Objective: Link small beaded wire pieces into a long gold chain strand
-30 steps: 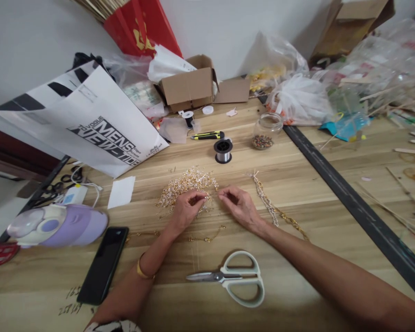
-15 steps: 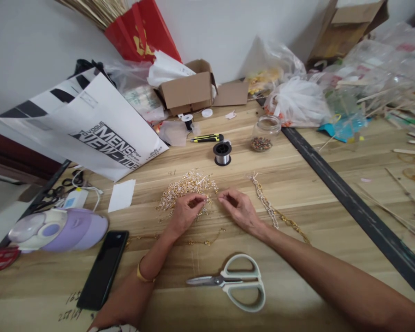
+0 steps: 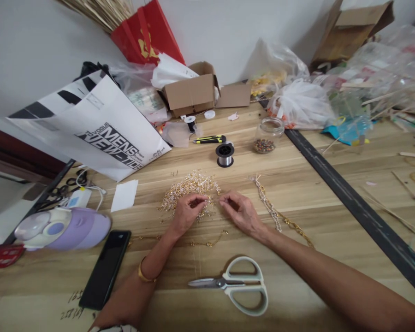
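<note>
A heap of small gold and clear beads or charms [image 3: 186, 184] lies on the wooden table. My left hand [image 3: 188, 211] is at the heap's near side, thumb and forefinger pinched; whatever sits between the tips is too small to name. Just right of the heap, my right hand [image 3: 240, 210] is also pinched, a small gap from the left, its hold unclear. Below my left hand lies a thin gold chain [image 3: 209, 243]. Strung gold and silvery chains [image 3: 271, 207] lie to the right of my right hand. White-handled scissors [image 3: 240, 282] rest nearer to me.
Beyond the heap are a wire spool [image 3: 224, 156], a yellow-black utility knife [image 3: 209, 139] and a glass jar of beads [image 3: 268, 138]. A phone [image 3: 105, 269] and a purple bottle [image 3: 69, 228] lie left. A dark strip [image 3: 346, 203] crosses the table at right.
The whole view has shifted slightly, so everything appears a little to the right. Both hands keep their pinched pose beside the heap.
</note>
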`<state>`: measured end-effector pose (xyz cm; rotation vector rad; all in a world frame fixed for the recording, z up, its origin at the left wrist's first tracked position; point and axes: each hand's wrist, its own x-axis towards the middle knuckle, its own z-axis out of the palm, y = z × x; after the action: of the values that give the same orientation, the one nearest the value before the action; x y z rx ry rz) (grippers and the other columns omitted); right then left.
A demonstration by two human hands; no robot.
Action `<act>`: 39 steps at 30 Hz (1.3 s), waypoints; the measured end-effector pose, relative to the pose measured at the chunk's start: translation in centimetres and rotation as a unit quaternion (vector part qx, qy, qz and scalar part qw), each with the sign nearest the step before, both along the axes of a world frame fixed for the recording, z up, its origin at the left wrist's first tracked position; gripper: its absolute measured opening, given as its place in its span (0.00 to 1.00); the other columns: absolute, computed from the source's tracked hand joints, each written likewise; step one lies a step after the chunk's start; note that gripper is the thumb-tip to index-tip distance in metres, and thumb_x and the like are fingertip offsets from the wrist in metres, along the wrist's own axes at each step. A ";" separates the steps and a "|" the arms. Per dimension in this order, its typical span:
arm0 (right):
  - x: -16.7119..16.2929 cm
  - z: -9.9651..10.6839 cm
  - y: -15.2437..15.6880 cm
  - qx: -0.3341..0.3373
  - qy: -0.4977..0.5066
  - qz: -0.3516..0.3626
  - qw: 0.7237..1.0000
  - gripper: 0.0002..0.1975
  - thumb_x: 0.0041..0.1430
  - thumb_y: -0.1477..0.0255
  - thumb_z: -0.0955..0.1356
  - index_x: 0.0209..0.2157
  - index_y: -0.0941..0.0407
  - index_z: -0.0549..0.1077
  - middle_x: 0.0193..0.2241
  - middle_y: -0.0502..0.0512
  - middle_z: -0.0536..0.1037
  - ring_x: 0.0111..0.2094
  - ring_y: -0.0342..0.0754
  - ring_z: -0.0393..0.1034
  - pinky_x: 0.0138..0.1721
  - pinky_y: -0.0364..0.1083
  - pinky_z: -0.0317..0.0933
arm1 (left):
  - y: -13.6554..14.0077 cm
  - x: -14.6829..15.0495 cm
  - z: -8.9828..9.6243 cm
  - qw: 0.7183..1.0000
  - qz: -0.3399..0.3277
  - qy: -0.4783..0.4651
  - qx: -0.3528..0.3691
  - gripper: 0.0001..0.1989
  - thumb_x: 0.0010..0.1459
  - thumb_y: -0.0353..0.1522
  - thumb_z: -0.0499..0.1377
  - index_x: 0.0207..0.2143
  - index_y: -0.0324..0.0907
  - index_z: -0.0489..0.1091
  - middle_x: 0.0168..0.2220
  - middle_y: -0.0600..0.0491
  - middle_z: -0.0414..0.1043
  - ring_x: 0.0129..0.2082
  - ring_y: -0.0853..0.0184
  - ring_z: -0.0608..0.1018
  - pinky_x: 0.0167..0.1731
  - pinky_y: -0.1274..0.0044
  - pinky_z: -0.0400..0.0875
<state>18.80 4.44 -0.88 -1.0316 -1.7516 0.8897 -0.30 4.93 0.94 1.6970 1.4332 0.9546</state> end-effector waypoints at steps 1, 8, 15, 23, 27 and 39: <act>0.0 0.0 0.0 0.001 0.000 0.000 1.000 0.05 0.58 0.74 0.63 0.31 0.58 0.71 0.25 0.52 0.70 0.28 0.45 0.64 0.30 0.43 0.58 | 0.0 0.0 0.1 1.000 -0.002 0.002 0.004 0.06 0.50 0.31 0.61 0.30 0.38 0.76 0.30 0.50 0.77 0.29 0.68 0.76 0.30 0.79 0.69; 0.0 0.2 0.0 0.002 -0.009 0.002 1.000 0.05 0.58 0.74 0.63 0.30 0.57 0.70 0.25 0.52 0.70 0.27 0.45 0.64 0.29 0.43 0.57 | 0.0 0.1 0.1 1.000 -0.009 -0.014 0.002 0.06 0.49 0.31 0.62 0.30 0.39 0.76 0.29 0.51 0.76 0.29 0.68 0.76 0.30 0.79 0.69; -0.1 0.2 0.0 0.007 -0.009 0.003 1.000 0.04 0.57 0.75 0.64 0.31 0.57 0.70 0.24 0.52 0.70 0.27 0.45 0.64 0.29 0.43 0.57 | 0.1 0.1 0.2 1.000 0.001 -0.021 -0.008 0.07 0.49 0.31 0.63 0.31 0.38 0.76 0.30 0.50 0.77 0.29 0.68 0.76 0.31 0.78 0.70; 0.0 0.1 0.0 0.009 -0.008 0.003 1.000 0.05 0.57 0.75 0.63 0.31 0.57 0.71 0.25 0.52 0.71 0.27 0.45 0.65 0.29 0.43 0.58 | 0.1 0.0 0.0 1.000 0.010 0.007 0.001 0.07 0.50 0.32 0.62 0.31 0.38 0.76 0.30 0.51 0.77 0.29 0.68 0.76 0.30 0.78 0.69; 0.0 0.3 0.0 0.004 -0.006 0.005 1.000 0.05 0.57 0.75 0.63 0.31 0.57 0.71 0.26 0.53 0.72 0.28 0.45 0.65 0.30 0.43 0.58 | 0.0 0.0 0.1 1.000 0.009 0.013 0.006 0.07 0.50 0.33 0.62 0.31 0.39 0.76 0.29 0.51 0.77 0.27 0.69 0.75 0.28 0.79 0.68; 0.0 0.4 0.0 0.007 -0.007 0.006 1.000 0.05 0.57 0.75 0.63 0.31 0.57 0.71 0.25 0.52 0.71 0.26 0.44 0.64 0.29 0.43 0.57 | 0.0 0.3 0.2 0.994 0.032 -0.093 -0.037 0.08 0.46 0.33 0.65 0.28 0.37 0.74 0.25 0.53 0.75 0.25 0.71 0.75 0.27 0.80 0.71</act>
<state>18.79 4.41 -0.51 -1.0219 -1.7756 0.8780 -0.04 4.98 1.12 1.4756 1.3876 1.0524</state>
